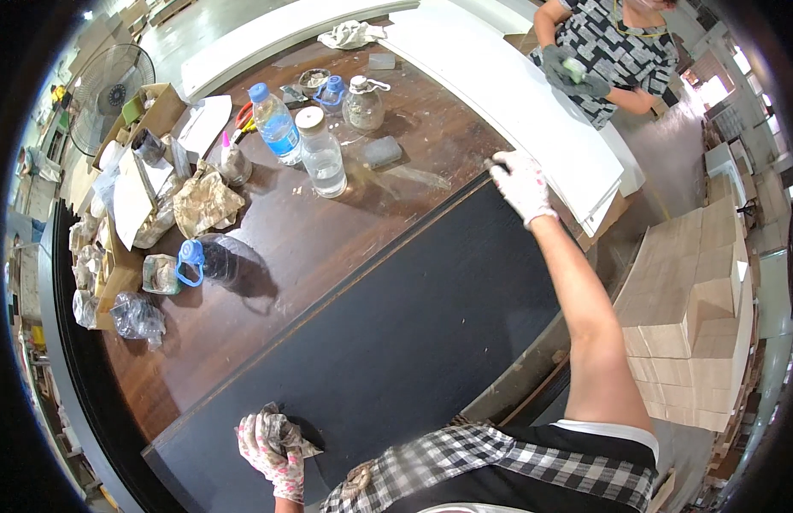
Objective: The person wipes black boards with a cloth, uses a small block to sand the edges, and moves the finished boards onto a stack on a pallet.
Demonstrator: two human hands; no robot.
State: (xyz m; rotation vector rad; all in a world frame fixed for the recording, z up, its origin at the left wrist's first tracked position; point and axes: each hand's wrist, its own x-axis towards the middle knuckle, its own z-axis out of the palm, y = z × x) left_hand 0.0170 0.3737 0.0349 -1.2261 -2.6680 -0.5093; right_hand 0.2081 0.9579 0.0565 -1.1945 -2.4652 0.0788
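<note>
L hand [273, 453], patterned glove, fingers curled around a crumpled cloth [287, 429], pressed on near corner of dark panel [396, 342]. R hand [521, 184], same glove, arm fully extended, fingers closed over panel's far corner edge. Panel lies flat, diagonal across brown desk [311, 231]. Beyond it on desk: two clear bottles [298, 141], glass jar [363, 103], sanding block [382, 152]. White boards [533, 103] further back; second person [606, 51] w/ grey gloves stands there.

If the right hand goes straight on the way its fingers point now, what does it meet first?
Probably the grey sanding block on the brown table. The right hand at the dark panel's far corner points up-left; depth is unclear.
</note>
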